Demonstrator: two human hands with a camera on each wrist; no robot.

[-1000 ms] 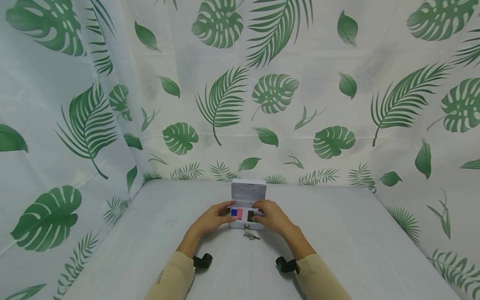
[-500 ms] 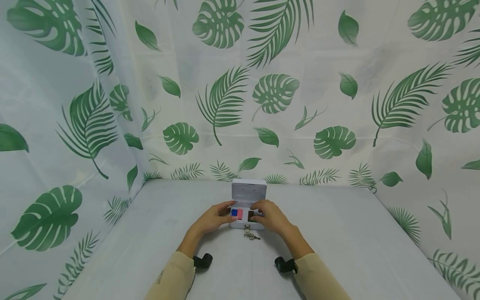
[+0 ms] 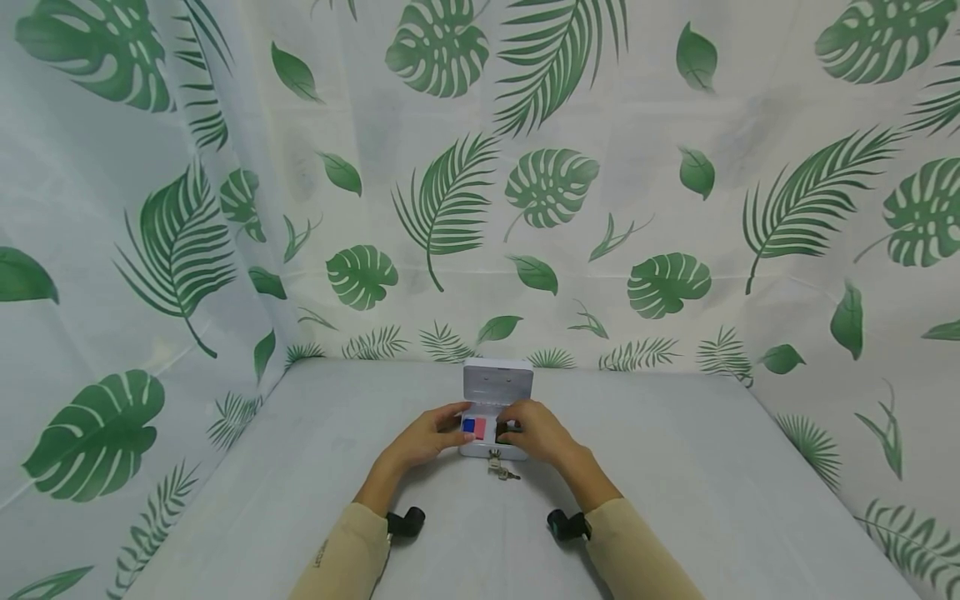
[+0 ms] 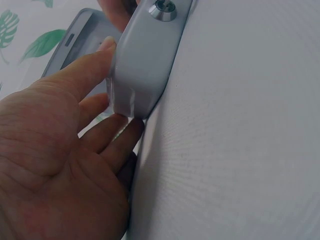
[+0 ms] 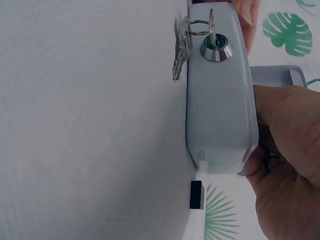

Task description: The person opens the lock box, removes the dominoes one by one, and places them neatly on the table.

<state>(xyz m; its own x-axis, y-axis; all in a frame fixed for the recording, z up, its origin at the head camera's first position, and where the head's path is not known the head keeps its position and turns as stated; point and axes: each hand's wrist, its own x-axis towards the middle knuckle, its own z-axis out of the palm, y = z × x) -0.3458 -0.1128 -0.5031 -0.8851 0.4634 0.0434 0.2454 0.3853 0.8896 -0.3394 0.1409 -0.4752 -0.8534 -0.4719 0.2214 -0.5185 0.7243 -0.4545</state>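
at the near side of the tabletop (image 3: pixel 483 546), beige sleeves (image 3: pixel 345 554) and, just past the cuffs, black wrist cameras (image 3: pixel 406 522). slightly farther, keys (image 5: pixel 181 56) on a ring, hung at the lock (image 5: pixel 217 54) in the front wall of a pale box (image 5: pixel 220 110).

at that box's left end, left hand (image 4: pixel 65 135) grasping: thumb over the rim, other fingers round the lower corner. no shift there over the last second, nor in box or keys; presumably a steadying hold.

at the right end, right hand (image 3: pixel 551 435) with fingers bent down into the box, tips partly hidden. no way to see whether pinched on anything. right there, the one clear change: a slight slide inward, toward the middle of the box, with finger and thumb now farther over the dark piece (image 3: pixel 502 429) and less of its surface in sight. as a judgement, work now centred on that piece, secure hold unconfirmed.

left of a pale strip inside, blue piece (image 3: pixel 468 425) and pink piece (image 3: pixel 480 429), side by side as before, close to the left thumb. beyond the right end, in the right wrist view, a small black block (image 5: pixel 197 195).

behind everything, raised lid (image 3: pixel 497 383), then leaf-printed backdrop (image 3: pixel 637 125).
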